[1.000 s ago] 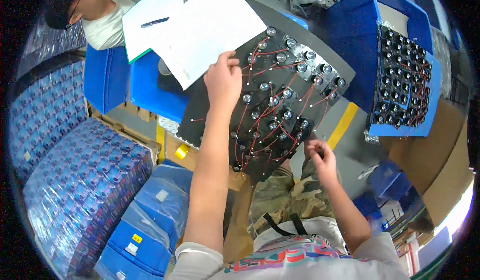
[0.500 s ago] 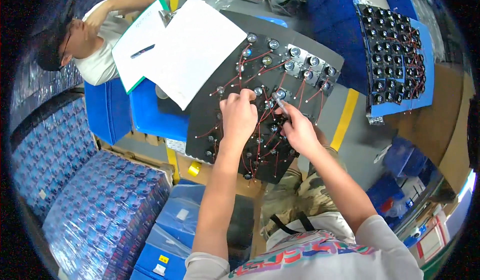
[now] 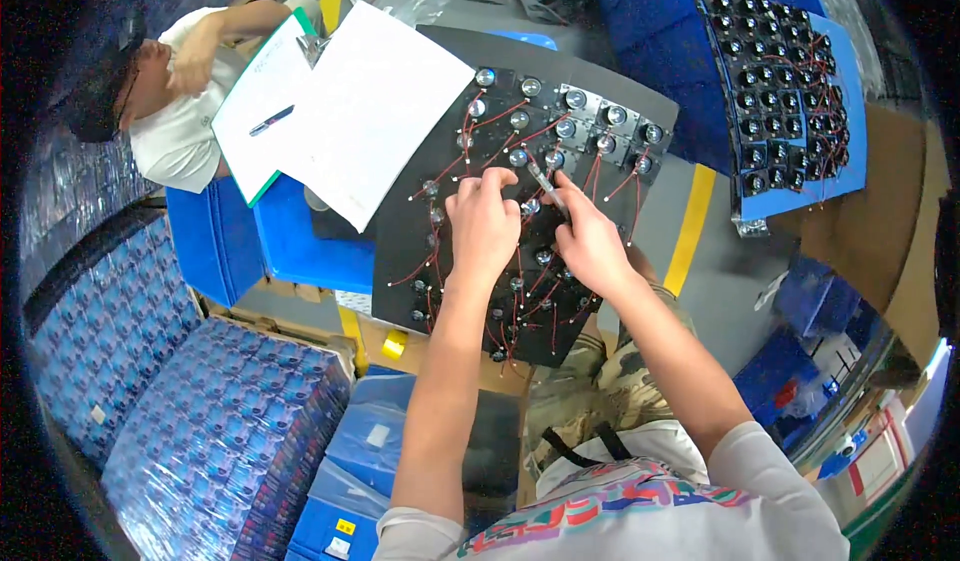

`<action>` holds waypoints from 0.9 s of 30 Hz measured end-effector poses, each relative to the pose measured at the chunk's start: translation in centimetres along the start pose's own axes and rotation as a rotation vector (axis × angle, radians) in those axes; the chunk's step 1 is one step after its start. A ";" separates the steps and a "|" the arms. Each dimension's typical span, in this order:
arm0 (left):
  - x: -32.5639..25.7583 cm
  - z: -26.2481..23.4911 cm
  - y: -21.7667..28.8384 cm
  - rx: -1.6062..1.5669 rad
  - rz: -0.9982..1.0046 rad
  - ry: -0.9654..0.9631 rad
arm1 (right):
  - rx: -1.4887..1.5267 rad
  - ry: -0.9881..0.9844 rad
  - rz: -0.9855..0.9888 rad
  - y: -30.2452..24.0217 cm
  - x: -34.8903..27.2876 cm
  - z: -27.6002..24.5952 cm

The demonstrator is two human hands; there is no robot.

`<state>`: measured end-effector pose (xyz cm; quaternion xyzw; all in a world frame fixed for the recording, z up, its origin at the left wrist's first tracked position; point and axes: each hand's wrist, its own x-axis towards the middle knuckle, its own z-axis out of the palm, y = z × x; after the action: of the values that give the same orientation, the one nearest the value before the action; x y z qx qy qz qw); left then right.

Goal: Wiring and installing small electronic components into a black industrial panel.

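A black board (image 3: pixel 400 251) in front of me carries several small round clear-lens modules (image 3: pixel 575 99) with thin red wires. My right hand (image 3: pixel 592 243) is closed around a slim grey pen-like tool (image 3: pixel 548 191), whose tip points at a lens module near the middle of the board. Beside it, on the board's left-middle part, my left hand (image 3: pixel 484 229) has its fingers curled together close to another lens module (image 3: pixel 518 158). Whatever those fingers pinch, if anything, is hidden beneath them.
White paper (image 3: pixel 390 111) and a green-edged clipboard (image 3: pixel 232 126) with a pen lie left of the board. A seated person (image 3: pixel 185 111) is beyond them. At right, a blue crate (image 3: pixel 655 61) stands by another panel of modules (image 3: pixel 775 91). Wrapped boxes (image 3: pixel 220 431) are stacked lower left.
The tool in my right hand has shifted slightly up and left, and its angle has changed. My left hand stays nearly in place. The whole view has shifted a little.
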<state>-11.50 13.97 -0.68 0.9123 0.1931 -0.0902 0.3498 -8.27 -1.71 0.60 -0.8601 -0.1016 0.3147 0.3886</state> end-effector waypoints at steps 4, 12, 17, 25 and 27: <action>-0.3 -0.3 0.0 -0.023 0.038 0.031 | 0.037 -0.003 0.054 -0.3 -1.7 -0.8; -3.9 -1.7 0.2 0.034 0.130 -0.095 | 0.055 -0.045 -0.010 4.0 -9.3 -1.3; -4.3 -1.4 0.1 0.047 0.151 -0.079 | 0.171 -0.109 0.122 2.2 -8.0 -1.0; -4.0 -1.5 0.7 0.077 0.153 -0.063 | 0.078 -0.140 0.124 2.3 -6.7 0.0; -3.9 -1.2 0.3 0.090 0.137 -0.064 | 0.078 -0.165 0.150 1.9 -6.3 -0.1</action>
<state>-14.90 13.47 1.60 0.9348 0.1147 -0.1040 0.3197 -13.29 -5.70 2.20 -0.8208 -0.0563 0.4161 0.3873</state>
